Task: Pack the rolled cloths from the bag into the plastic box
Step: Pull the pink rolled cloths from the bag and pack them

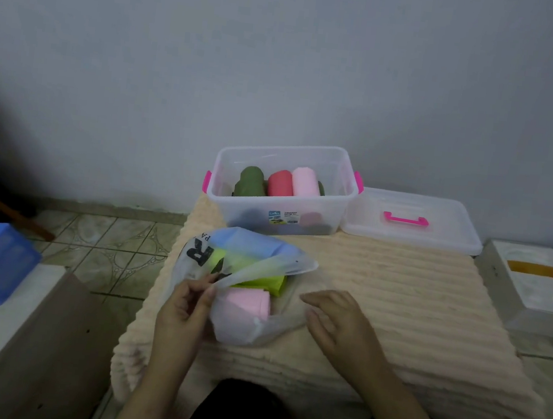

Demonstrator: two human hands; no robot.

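While the left hand (185, 305) pinches the bag (255, 262) rim, a pink cloth (248, 304) lies just right of its fingertips; the right hand (335, 319) rests relaxed beside the bag.

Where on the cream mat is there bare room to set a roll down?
Free: the mat right of the bag, below the lid, beyond the right hand. Crowded: around the left hand and inside the plastic box.
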